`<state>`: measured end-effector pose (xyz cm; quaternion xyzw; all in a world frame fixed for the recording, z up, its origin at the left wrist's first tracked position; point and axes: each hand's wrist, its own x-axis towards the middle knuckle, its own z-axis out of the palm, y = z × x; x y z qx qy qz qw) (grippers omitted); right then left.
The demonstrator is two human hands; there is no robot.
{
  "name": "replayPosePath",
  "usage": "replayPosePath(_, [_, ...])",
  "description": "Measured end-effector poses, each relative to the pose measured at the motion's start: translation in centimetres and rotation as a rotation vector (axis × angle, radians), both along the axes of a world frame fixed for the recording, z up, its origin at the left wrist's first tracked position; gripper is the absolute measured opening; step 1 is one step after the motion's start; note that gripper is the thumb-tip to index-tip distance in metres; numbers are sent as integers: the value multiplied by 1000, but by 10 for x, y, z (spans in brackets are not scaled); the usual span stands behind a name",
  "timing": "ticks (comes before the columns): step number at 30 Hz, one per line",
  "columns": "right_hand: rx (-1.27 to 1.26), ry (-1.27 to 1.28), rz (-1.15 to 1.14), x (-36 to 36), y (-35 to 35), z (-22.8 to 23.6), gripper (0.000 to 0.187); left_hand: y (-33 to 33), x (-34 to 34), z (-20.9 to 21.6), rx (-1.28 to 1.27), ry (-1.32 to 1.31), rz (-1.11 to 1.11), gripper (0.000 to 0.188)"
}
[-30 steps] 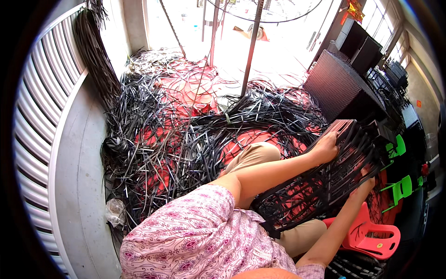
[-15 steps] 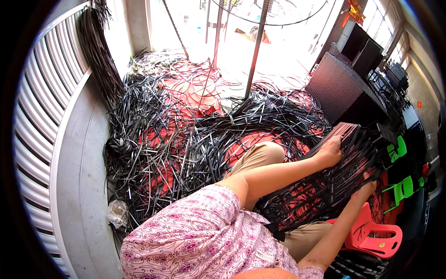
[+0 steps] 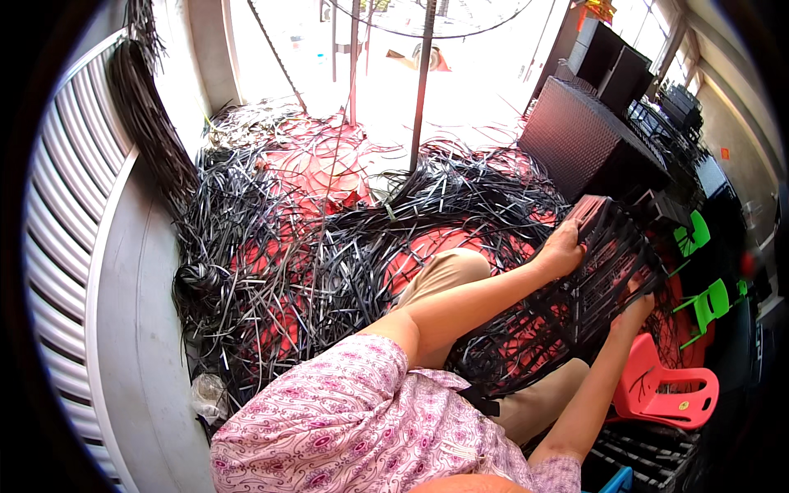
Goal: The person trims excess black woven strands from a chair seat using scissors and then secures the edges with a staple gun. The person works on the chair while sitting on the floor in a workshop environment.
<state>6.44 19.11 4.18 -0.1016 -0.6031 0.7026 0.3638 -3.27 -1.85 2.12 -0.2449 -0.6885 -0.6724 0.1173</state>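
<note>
A black openwork piece of flat plastic strips (image 3: 604, 267), woven like a basket wall, leans up in front of my knees. My left hand (image 3: 564, 248) is closed round its upper left edge, near a solid reddish-brown band. On the far right side of the weave, my right hand (image 3: 636, 310) has its fingers at the strips; they are partly hidden, and what exactly they grip is hard to make out. Loose strip ends trail from the piece down between my legs, over the red floor covering (image 3: 440, 241).
Heaps of loose black strips (image 3: 271, 246) spread over the floor ahead and left. A big dark woven box (image 3: 567, 123) stands ahead right. A red plastic chair (image 3: 666, 386) is close by my right arm, with green chairs (image 3: 711, 304) beyond. A ribbed metal panel (image 3: 70, 246) lines the left.
The view has shifted, so the surroundings sit further left. Both hands stay at the woven piece, which is tilted slightly differently. A blue edge now shows at the bottom right.
</note>
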Motion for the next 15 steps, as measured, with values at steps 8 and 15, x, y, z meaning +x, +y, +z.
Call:
replayPosePath(8, [26,-54,-39,13,-37,6,26,-16,13,-8,12,-37,-5,44])
replayPosePath(15, [62,10,-63,9,-14,-6,34,-16,27,4,-46,-74,-16,49])
